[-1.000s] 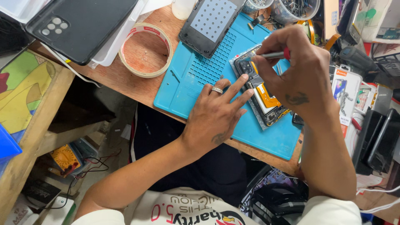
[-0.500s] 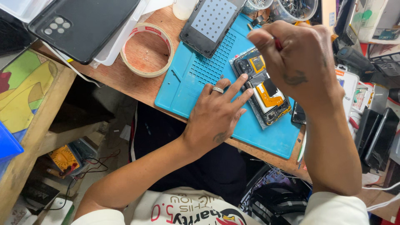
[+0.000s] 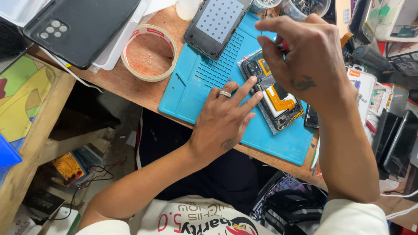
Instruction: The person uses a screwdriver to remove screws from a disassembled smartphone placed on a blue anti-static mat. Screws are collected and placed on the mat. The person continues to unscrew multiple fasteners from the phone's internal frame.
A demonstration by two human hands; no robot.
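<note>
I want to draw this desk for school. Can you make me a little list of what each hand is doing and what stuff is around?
Left hand: flat, fingers spread, pressing the edge of the opened phone
Right hand: raised over the phone, pinching a red-handled tool, mostly hidden
Under the phone: blue work mat
On the mat: grey back panel with dots
Beside the mat: tape roll
Below the desk: yellow meter

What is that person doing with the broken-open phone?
A person is working on an opened phone that lies on a blue mat on a wooden table. The left hand rests flat on the mat, its fingertips pressing the phone's edge. The right hand is raised over the phone and pinches a thin red-handled tool, mostly hidden. A removed phone back and a tape roll lie nearby.
</note>
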